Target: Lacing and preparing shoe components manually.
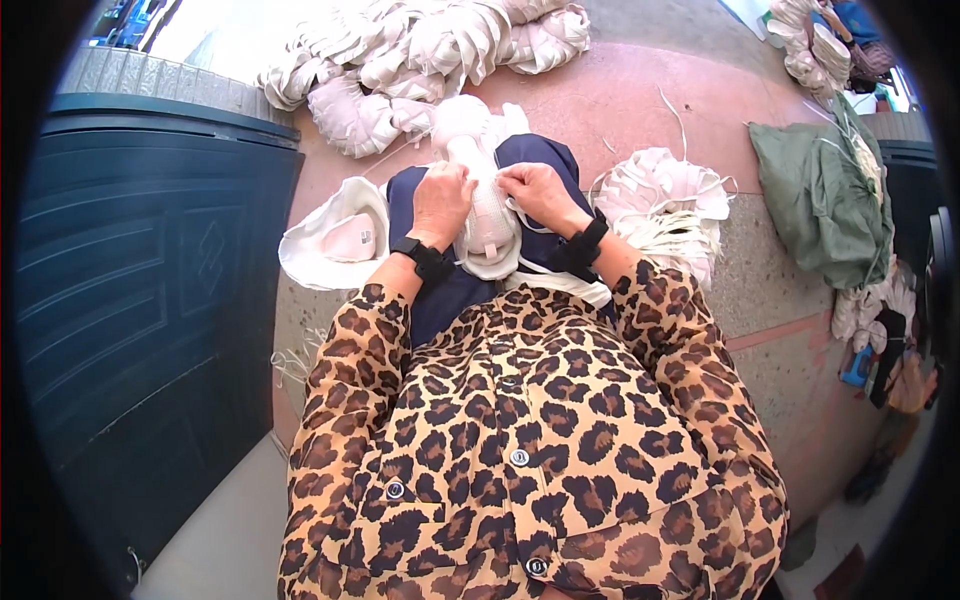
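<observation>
Pinkish concrete floor below; on the navy-clad lap point(440, 300) a cream woven shoe upper point(488, 225) lies lengthwise away — left hand point(441, 200) and right hand point(537, 192) flank it (equally near), fingers pinched shut on its top.

Head view, occlusions and limits only.

Left hand point(440, 200): fingertips curled under, hidden against the white shoe upper point(488, 225) on the lap.

Right hand point(537, 192): fingertips likewise tucked out of sight; whether they pinch a lace or only press the fabric cannot be resolved.

Shoe upper: lower edge covered by the leopard-print shirt point(530, 430); far end merges with white pieces behind it.

White pile point(420, 60) at top: individual pieces not separable.

Green sack point(825, 195): contents hidden.

Small items at right rim point(880, 350): distorted and too small; possibly tools, kind undetermined.

Dark blue door point(150, 270): cut off by the fisheye border on the left.
</observation>
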Available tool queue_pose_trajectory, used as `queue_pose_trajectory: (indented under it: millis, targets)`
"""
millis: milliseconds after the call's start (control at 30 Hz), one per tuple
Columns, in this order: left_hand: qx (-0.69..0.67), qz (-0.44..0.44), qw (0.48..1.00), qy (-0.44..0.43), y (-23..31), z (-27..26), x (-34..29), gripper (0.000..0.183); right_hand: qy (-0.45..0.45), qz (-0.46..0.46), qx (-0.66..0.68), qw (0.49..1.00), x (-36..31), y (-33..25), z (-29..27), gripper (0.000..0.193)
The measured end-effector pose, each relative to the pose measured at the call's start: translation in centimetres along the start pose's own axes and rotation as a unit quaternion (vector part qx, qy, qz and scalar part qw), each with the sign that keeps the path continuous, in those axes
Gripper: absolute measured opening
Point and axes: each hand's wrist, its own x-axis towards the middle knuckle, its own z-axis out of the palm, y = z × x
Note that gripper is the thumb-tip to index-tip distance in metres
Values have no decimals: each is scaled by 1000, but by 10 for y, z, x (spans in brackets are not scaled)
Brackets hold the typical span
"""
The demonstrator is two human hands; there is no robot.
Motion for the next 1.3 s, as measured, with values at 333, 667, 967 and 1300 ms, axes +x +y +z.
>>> queue_pose_trajectory:
  millis: [333, 667, 967, 1300]
  targets:
    - [-128, -97, 987, 8, -8, 1, 5, 20, 13, -46, -146, 988, 10, -8, 5, 19]
    - [-178, -127, 976, 12, -7, -1, 4, 21, 5, -129, -240, 962, 16, -21, 10, 17]
    - [-154, -69, 984, 62, -12, 3, -12, 24, -37, -185, -196, 962, 28, -18, 12, 18]
    - [51, 157, 986, 30, -19, -11, 10, 7, -96, -111, -163, 975, 47, -24, 7, 30]
